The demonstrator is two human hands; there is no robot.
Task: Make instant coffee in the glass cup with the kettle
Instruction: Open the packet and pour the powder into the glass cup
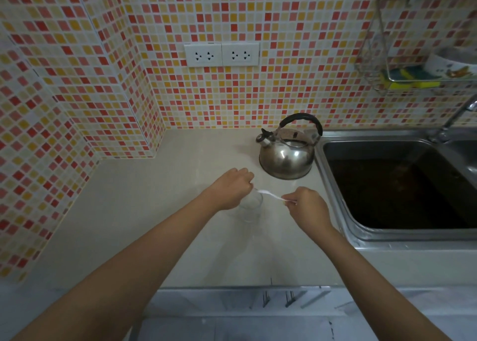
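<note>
Left hand (pixel 232 189) curled round rim of glass cup (pixel 251 206), fingers wrapped on top edge. Right hand (pixel 305 208) pinching end of white plastic spoon (pixel 271 195), fingers closed tight, spoon bowl reaching over cup mouth. Cup sits on tabletop (pixel 144 211) between both hands, looks clear, can't tell if anything's in it. Steel kettle (pixel 286 155) just behind, upright, black handle, right beside sink (pixel 361 235). Sink basin dark, contents unclear.
</note>
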